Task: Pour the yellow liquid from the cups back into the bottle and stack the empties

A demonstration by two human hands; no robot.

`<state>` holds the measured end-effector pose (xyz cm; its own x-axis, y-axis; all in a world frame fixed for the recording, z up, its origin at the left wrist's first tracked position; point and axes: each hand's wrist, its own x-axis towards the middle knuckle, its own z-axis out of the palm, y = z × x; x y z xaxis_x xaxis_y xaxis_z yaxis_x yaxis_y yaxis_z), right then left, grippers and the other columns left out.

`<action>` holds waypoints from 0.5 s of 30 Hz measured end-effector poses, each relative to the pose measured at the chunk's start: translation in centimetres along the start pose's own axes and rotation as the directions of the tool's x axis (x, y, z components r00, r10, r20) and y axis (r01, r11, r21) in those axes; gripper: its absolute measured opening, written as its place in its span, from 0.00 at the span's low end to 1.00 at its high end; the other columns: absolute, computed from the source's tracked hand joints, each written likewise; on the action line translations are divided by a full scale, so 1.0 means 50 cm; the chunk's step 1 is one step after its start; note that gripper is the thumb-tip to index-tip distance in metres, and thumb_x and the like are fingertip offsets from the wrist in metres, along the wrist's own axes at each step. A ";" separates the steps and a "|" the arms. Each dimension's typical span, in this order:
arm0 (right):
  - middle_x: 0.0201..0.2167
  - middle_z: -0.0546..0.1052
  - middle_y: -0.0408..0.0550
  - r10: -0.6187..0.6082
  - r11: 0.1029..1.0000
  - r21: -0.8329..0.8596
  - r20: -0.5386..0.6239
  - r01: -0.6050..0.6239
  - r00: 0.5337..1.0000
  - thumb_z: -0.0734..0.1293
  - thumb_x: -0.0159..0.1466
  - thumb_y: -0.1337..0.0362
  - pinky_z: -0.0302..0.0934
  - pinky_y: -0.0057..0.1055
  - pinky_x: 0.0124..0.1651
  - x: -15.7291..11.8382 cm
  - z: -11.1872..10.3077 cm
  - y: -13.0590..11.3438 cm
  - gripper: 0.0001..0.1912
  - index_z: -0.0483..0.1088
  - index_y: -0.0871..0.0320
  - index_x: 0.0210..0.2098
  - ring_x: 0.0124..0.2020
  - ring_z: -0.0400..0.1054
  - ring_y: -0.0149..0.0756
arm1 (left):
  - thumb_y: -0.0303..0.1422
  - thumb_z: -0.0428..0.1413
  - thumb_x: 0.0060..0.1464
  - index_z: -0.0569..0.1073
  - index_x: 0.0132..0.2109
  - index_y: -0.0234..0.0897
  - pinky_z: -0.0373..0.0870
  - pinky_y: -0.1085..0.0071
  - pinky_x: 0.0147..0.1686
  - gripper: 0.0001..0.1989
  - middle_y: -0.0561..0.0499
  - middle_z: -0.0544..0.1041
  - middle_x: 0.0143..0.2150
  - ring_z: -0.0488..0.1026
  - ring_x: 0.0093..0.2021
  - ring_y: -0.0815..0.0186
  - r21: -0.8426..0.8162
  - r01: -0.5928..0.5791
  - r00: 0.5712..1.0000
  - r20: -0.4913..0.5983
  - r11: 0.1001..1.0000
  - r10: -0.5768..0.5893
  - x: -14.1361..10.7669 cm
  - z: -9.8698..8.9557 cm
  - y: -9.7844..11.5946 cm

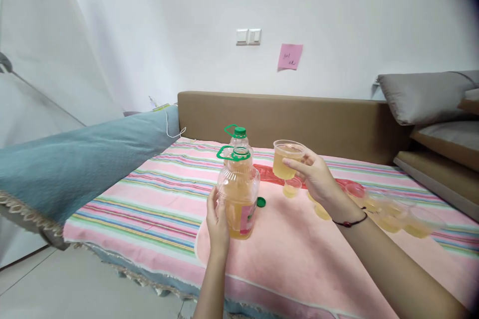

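My left hand (218, 222) is wrapped round the side of a clear plastic juice bottle (235, 189), uncapped, with yellow juice inside and a green carry ring at its neck. Raised in my right hand (312, 172) is a clear plastic cup (285, 162) partly filled with the same yellow liquid. A second bottle with a green cap (240, 132) stands just behind the first. Beside the open bottle lies a loose green cap (261, 202). A smaller cup (291, 188) of juice shows below the raised one.
Several more juice cups (389, 217) stand at the right on a pink mat (277, 259), partly behind my right forearm. Red plastic (265, 173) lies behind them. A striped cloth (149, 199) covers the seat, with a brown backrest (299, 119) behind and cushions (426, 94) at right.
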<state>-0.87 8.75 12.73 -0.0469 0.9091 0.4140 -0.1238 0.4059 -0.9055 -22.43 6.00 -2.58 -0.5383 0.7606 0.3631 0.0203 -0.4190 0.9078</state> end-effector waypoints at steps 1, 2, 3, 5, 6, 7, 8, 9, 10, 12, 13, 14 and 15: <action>0.49 0.79 0.48 -0.004 1.000 0.008 0.020 0.003 1.000 0.78 0.49 0.57 0.66 0.42 0.55 0.010 0.010 -0.003 0.24 0.74 0.50 0.45 0.53 0.71 0.45 | 0.48 0.52 0.59 0.66 0.60 0.39 0.61 0.59 0.62 0.26 0.42 0.69 0.62 0.65 0.63 0.55 0.004 0.002 1.000 0.011 1.000 -0.002 0.000 0.000 0.003; 0.49 0.79 0.47 -0.002 1.000 0.015 0.041 0.002 0.999 0.78 0.49 0.57 0.66 0.41 0.55 0.020 0.018 -0.006 0.24 0.74 0.50 0.45 0.53 0.71 0.44 | 0.48 0.52 0.59 0.67 0.59 0.38 0.62 0.59 0.62 0.26 0.42 0.70 0.61 0.66 0.63 0.55 0.008 -0.003 1.000 0.022 1.000 0.002 0.000 -0.001 0.006; 0.49 0.79 0.47 0.003 1.000 0.022 0.059 -0.004 0.998 0.78 0.49 0.58 0.66 0.40 0.55 0.028 0.026 -0.008 0.23 0.74 0.50 0.45 0.53 0.71 0.43 | 0.47 0.52 0.59 0.68 0.58 0.38 0.63 0.59 0.61 0.25 0.42 0.71 0.60 0.66 0.62 0.55 0.011 -0.011 0.999 0.030 1.000 0.011 0.000 -0.001 0.009; 0.48 0.79 0.46 0.021 0.999 0.026 0.090 -0.023 0.996 0.78 0.49 0.58 0.67 0.39 0.54 0.042 0.040 -0.008 0.23 0.74 0.50 0.44 0.53 0.72 0.42 | 0.46 0.52 0.59 0.69 0.57 0.37 0.63 0.60 0.61 0.24 0.42 0.72 0.59 0.67 0.62 0.55 0.015 -0.031 0.999 0.044 0.999 0.031 0.000 -0.001 0.014; 0.48 0.79 0.46 0.030 0.999 0.022 0.098 -0.032 0.995 0.78 0.49 0.59 0.67 0.39 0.53 0.047 0.045 -0.008 0.23 0.74 0.50 0.45 0.52 0.72 0.42 | 0.46 0.52 0.59 0.69 0.57 0.37 0.64 0.60 0.61 0.24 0.42 0.72 0.59 0.67 0.62 0.55 0.012 -0.035 0.998 0.045 0.999 0.035 0.000 0.000 0.016; 0.48 0.79 0.46 0.035 0.999 0.015 0.102 -0.037 0.994 0.78 0.49 0.59 0.67 0.38 0.53 0.051 0.050 -0.006 0.23 0.75 0.50 0.44 0.52 0.72 0.42 | 0.46 0.52 0.60 0.69 0.57 0.37 0.64 0.60 0.61 0.23 0.42 0.72 0.59 0.67 0.62 0.55 0.005 -0.036 0.998 0.044 0.999 0.036 -0.001 0.001 0.016; 0.48 0.79 0.46 0.038 0.999 0.003 0.106 -0.039 0.994 0.78 0.49 0.58 0.67 0.38 0.53 0.055 0.054 -0.005 0.23 0.75 0.50 0.44 0.53 0.71 0.42 | 0.45 0.52 0.60 0.69 0.57 0.37 0.64 0.59 0.61 0.23 0.42 0.72 0.59 0.67 0.62 0.56 -0.004 -0.036 0.999 0.041 0.999 0.036 -0.001 0.002 0.017; 0.48 0.79 0.47 0.040 0.999 -0.009 0.111 -0.039 0.993 0.78 0.49 0.58 0.66 0.38 0.53 0.058 0.058 -0.003 0.23 0.75 0.51 0.44 0.53 0.71 0.43 | 0.45 0.52 0.60 0.70 0.57 0.37 0.64 0.59 0.61 0.23 0.42 0.72 0.59 0.67 0.62 0.56 -0.015 -0.036 0.999 0.038 0.999 0.036 -0.002 0.003 0.017; 0.48 0.79 0.47 0.041 0.999 -0.019 0.117 -0.039 0.992 0.78 0.49 0.58 0.66 0.39 0.54 0.060 0.061 0.000 0.24 0.75 0.51 0.44 0.53 0.71 0.43 | 0.45 0.51 0.60 0.70 0.57 0.38 0.64 0.60 0.61 0.23 0.42 0.72 0.59 0.67 0.62 0.56 -0.028 -0.036 0.999 0.036 0.999 0.037 -0.002 0.005 0.017; 0.48 0.79 0.48 0.048 0.999 -0.031 0.129 -0.044 0.991 0.78 0.49 0.58 0.66 0.40 0.54 0.064 0.066 0.003 0.24 0.75 0.52 0.45 0.52 0.72 0.43 | 0.46 0.51 0.61 0.70 0.57 0.39 0.63 0.60 0.61 0.23 0.43 0.72 0.59 0.67 0.62 0.56 -0.051 -0.036 0.999 0.038 0.998 0.038 -0.003 0.007 0.016; 0.48 0.79 0.48 0.052 0.998 -0.036 0.133 -0.048 0.990 0.78 0.48 0.58 0.66 0.40 0.54 0.065 0.069 0.005 0.24 0.75 0.52 0.45 0.52 0.72 0.44 | 0.46 0.50 0.61 0.70 0.57 0.39 0.63 0.60 0.61 0.23 0.43 0.72 0.60 0.67 0.62 0.57 -0.060 -0.034 0.998 0.041 0.998 0.037 -0.004 0.008 0.017; 0.48 0.79 0.48 0.054 0.998 -0.040 0.136 -0.049 0.989 0.78 0.48 0.58 0.66 0.40 0.54 0.066 0.070 0.005 0.24 0.75 0.52 0.45 0.53 0.72 0.44 | 0.47 0.51 0.61 0.70 0.57 0.39 0.64 0.60 0.61 0.23 0.43 0.72 0.60 0.67 0.62 0.56 -0.068 -0.030 0.999 0.042 0.997 0.033 -0.004 0.009 0.017; 0.48 0.79 0.48 0.053 0.998 -0.044 0.140 -0.047 0.989 0.78 0.48 0.58 0.66 0.41 0.54 0.067 0.072 0.005 0.24 0.75 0.52 0.45 0.53 0.72 0.44 | 0.47 0.51 0.60 0.70 0.57 0.39 0.64 0.60 0.61 0.23 0.43 0.72 0.60 0.67 0.62 0.56 -0.076 -0.023 0.999 0.039 0.997 0.026 -0.005 0.009 0.017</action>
<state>-4.62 11.57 14.21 -0.1918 0.9073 0.3743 -0.0776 0.3661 -0.9273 -21.89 5.69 -1.78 -0.5047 0.7679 0.3945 -0.0310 -0.4728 0.8806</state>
